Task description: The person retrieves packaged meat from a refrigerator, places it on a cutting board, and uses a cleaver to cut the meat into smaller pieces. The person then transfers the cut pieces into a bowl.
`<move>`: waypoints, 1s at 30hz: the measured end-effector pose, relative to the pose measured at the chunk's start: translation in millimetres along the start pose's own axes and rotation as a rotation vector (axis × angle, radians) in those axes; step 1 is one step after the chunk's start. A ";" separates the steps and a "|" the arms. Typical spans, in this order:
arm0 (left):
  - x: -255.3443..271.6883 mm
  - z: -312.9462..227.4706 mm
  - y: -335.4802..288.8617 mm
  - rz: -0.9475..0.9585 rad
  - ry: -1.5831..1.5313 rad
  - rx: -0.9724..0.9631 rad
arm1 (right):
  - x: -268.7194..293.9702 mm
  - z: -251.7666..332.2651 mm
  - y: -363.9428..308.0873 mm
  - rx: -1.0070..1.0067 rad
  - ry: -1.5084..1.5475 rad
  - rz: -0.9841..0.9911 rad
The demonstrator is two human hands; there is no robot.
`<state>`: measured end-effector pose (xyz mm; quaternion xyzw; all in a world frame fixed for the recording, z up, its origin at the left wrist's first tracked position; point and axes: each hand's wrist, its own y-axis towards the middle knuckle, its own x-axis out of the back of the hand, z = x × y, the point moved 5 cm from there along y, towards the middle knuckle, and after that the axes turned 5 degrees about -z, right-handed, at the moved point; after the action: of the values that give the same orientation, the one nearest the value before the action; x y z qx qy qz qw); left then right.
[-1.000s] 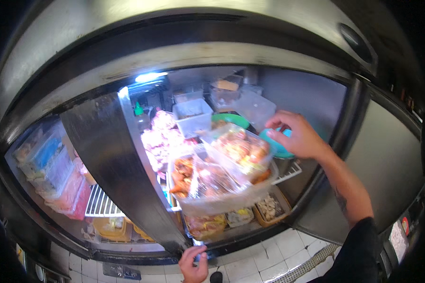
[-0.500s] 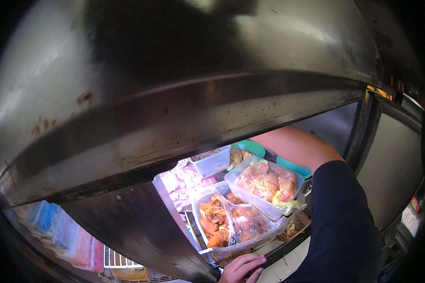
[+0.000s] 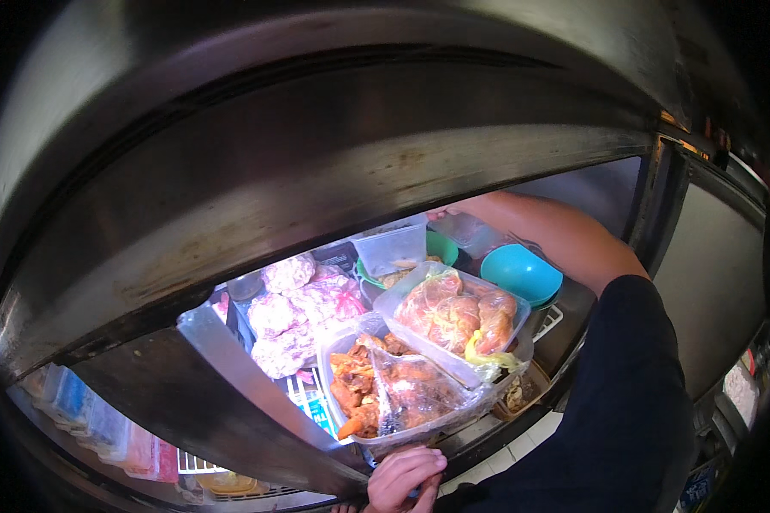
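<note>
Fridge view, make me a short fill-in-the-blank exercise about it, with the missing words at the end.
The hand reaching into the fridge is the person's ____ one.
The bowl nearer the open door is the blue bowl; the other bowl is ____.
The small tub and the large tub are stacked, and the ____ one is on top.

Missing words: right; green; small.
</note>
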<state>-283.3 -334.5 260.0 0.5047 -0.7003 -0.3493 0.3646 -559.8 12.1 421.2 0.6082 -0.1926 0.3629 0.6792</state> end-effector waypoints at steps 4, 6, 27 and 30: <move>-11.8 1.5 -3.0 -0.072 0.009 0.040 | 3.5 1.0 13.9 0.028 0.054 -0.002; -19.3 2.1 -0.5 -0.087 0.000 0.032 | 9.8 -1.7 16.1 0.022 0.057 -0.010; -20.5 0.0 -7.1 -0.161 0.121 0.064 | -13.1 28.0 24.5 0.108 0.112 0.030; -23.6 2.9 -6.8 -0.163 0.093 0.044 | -13.2 39.2 28.8 0.140 0.088 0.034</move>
<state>-277.4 -313.1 249.0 0.5835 -0.6467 -0.3386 0.3560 -582.5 -29.3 439.0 0.6342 -0.1471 0.4132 0.6368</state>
